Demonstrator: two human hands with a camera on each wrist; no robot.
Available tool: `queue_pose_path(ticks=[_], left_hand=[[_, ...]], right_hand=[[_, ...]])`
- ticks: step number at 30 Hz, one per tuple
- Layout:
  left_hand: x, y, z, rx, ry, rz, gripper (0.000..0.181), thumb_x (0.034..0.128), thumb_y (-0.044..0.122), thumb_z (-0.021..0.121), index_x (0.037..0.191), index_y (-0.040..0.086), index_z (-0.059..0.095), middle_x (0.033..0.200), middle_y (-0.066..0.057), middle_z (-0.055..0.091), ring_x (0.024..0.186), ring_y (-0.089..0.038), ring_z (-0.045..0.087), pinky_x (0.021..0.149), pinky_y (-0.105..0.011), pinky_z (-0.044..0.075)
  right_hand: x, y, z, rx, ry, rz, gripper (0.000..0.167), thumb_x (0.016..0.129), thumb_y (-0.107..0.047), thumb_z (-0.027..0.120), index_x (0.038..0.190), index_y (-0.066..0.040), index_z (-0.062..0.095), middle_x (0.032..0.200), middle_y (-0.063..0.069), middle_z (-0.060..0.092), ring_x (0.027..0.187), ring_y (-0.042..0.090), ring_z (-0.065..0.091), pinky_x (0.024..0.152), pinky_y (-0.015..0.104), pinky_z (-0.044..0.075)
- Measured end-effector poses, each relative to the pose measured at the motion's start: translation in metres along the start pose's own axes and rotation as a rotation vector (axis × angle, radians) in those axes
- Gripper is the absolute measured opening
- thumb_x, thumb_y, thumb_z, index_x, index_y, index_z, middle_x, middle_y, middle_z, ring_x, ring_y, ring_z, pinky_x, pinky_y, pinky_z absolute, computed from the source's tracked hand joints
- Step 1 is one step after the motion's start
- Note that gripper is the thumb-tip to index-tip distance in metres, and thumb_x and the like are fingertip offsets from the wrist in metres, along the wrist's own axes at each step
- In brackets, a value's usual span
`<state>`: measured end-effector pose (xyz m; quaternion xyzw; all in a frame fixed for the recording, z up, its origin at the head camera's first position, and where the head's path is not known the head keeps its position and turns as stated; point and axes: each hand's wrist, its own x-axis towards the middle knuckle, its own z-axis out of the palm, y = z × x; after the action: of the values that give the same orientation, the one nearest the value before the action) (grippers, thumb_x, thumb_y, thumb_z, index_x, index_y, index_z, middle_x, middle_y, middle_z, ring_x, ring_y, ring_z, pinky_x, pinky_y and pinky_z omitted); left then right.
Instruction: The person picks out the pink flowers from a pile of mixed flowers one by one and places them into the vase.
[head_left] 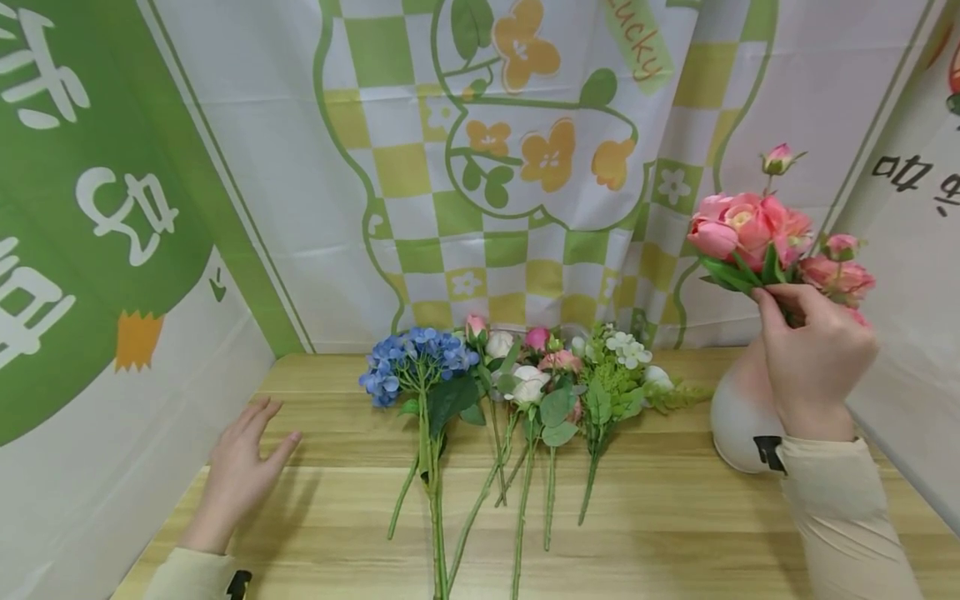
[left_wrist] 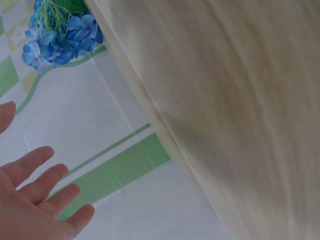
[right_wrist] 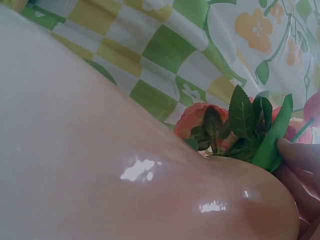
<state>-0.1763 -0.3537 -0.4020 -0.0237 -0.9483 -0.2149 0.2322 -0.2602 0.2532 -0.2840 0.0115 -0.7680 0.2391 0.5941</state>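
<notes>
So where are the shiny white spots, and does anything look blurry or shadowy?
Right wrist view: white glare on the smooth, rounded pink-and-white vase, probably reflected light; left wrist view: the pale-brown wooden tabletop looks blurry; head view: a soft shadow on the tabletop beside the person's bare left hand.

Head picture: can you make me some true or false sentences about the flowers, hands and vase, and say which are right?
1. The right hand holds pink flowers. True.
2. The left hand grips a stem. False: it holds nothing.
3. The stems of the blue flowers lie on the table. True.
4. The vase is left of the blue flowers. False: it's to their right.
</notes>
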Motion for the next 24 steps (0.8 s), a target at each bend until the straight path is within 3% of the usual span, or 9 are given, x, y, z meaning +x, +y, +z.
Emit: queue_pose_path(ticks=[4,9,16,24], left_hand=[[0.001,-0.001,0.001,0.006,0.015,0.016,0.060,0.0924,0.030,0.060,0.136,-0.007,0.042,0.143,-0.031,0.034,0.124,-0.057,0.033,0.093,-0.075,0.024],[0.003,-0.001,0.004,-0.007,0.022,0.040,0.059,0.0922,0.029,0.060,0.135,-0.008,0.042,0.142,-0.032,0.035,0.124,-0.057,0.032,0.097,-0.072,0.022],[0.007,0.009,0.007,-0.032,0.005,0.025,0.060,0.0929,0.032,0.059,0.138,-0.005,0.041,0.144,-0.031,0.034,0.127,-0.054,0.032,0.101,-0.070,0.021],[0.009,0.013,0.008,-0.020,-0.010,0.001,0.061,0.0935,0.034,0.057,0.138,-0.003,0.041,0.146,-0.029,0.033,0.127,-0.054,0.032,0.097,-0.074,0.021]], right_hand=[[0.001,-0.002,0.000,-0.002,0.004,0.000,0.027,0.086,-0.028,0.070,0.088,-0.002,0.075,0.078,0.017,0.072,0.060,0.036,0.061,0.056,0.014,0.020],[0.001,-0.002,0.000,-0.011,0.000,-0.009,0.029,0.087,-0.029,0.069,0.088,-0.001,0.075,0.081,0.018,0.072,0.063,0.036,0.063,0.056,0.023,0.027],[-0.001,0.000,-0.002,-0.048,-0.028,-0.037,0.031,0.089,-0.030,0.065,0.090,0.000,0.074,0.085,0.020,0.072,0.065,0.037,0.064,0.055,0.031,0.029],[-0.002,-0.003,0.000,-0.057,-0.005,0.026,0.032,0.089,-0.033,0.066,0.089,-0.003,0.075,0.087,0.019,0.072,0.071,0.040,0.064,0.061,0.048,0.037]])
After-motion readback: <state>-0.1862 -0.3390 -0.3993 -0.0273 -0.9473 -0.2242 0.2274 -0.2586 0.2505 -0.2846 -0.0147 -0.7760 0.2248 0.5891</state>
